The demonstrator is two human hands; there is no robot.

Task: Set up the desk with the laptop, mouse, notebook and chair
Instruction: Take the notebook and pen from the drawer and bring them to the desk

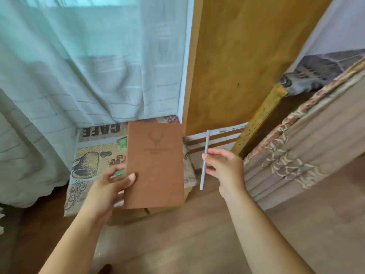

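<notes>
left hand (110, 184) gripping notebook (155, 165), right hand (223, 169) pinching pen (204, 161); carry level to desk, thumb firm on cover.

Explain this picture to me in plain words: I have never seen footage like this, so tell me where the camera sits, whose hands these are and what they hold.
There is no machine here. One wide-angle camera is worn on a person's head and looks forward and down, so the two bare arms reaching in from the bottom are the wearer's own. The left hand grips a closed brown notebook by its lower left edge, thumb on the cover. The right hand pinches a slim grey pen, held nearly upright. Behind the notebook lies a printed cloth with coffee pictures and the word CAFE. A pale curtain hangs on the left, a yellow-brown panel stands in the middle, and patterned fabric is on the right. No desk, laptop, mouse or chair is in view.
</notes>
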